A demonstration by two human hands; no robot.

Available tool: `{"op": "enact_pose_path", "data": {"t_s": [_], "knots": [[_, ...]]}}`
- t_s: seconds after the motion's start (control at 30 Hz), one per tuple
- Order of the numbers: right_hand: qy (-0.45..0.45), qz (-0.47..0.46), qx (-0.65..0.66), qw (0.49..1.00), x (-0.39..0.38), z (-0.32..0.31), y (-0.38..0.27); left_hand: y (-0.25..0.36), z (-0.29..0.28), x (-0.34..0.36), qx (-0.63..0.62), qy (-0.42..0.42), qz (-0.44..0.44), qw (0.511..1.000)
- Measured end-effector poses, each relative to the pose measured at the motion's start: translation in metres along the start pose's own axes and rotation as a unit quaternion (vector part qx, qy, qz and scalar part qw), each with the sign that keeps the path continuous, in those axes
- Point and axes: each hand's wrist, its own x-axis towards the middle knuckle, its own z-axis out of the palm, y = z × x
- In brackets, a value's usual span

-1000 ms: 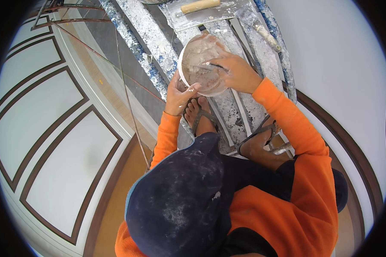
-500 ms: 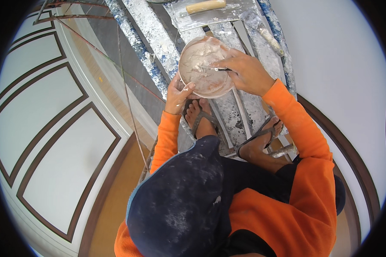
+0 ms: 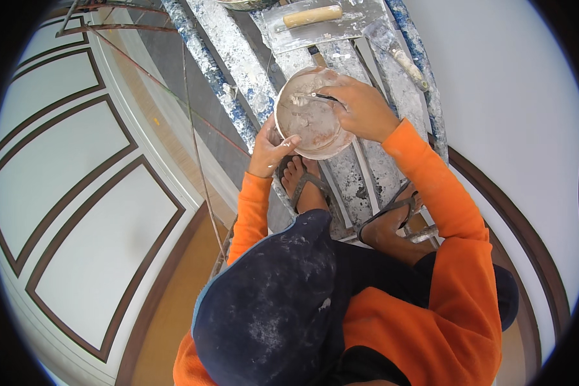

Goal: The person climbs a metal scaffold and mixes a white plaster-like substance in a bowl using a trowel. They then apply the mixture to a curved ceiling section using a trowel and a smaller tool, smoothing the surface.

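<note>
Right hand (image 3: 368, 110): fingers closed in a pinch on a slim dark-handled tool (image 3: 326, 96), its pale end in the bowl; exact grip partly hidden by the knuckles. Left hand (image 3: 270, 149): wrapped on the left rim, thumb over the edge, fingers outside, mostly out of sight. Between them, the round off-white bowl, probably plastic (image 3: 329, 151), held up over the planks just beyond the feet. Wet greyish-pink paste (image 3: 305, 122) inside, some smeared on the wall.

Change vs half a second ago: right hand and tool sit farther over the bowl, nearer its far side; more of the bowl's near outer wall shows. Left grip unchanged. My read: tool mid-stroke through the paste, left hand steadying; mix looks lumpy around the tool end.

Outward: paint-splattered plank platform (image 3: 350, 177); on it, past the bowl, a wide flat metal trowel with pale wooden handle (image 3: 312, 16), and right of that a paste-caked putty knife (image 3: 399, 56). Dark thong sandals (image 3: 307, 185) on the near planks. White brown-trimmed wall panels (image 3: 106, 238) far left.
</note>
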Motion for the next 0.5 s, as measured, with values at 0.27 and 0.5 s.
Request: {"op": "enact_pose_path", "data": {"t_s": [0.27, 0.5], "knots": [[-0.025, -0.057, -0.055, 0.997, -0.009, 0.007, 0.000, 0.002, -0.004, 0.003, 0.013, 0.013, -0.004, 1.000], [0.060, -0.095, -0.046, 0.993, -0.015, 0.020, 0.012, 0.003, -0.008, 0.005, 0.039, 0.023, -0.020, 0.999]]}}
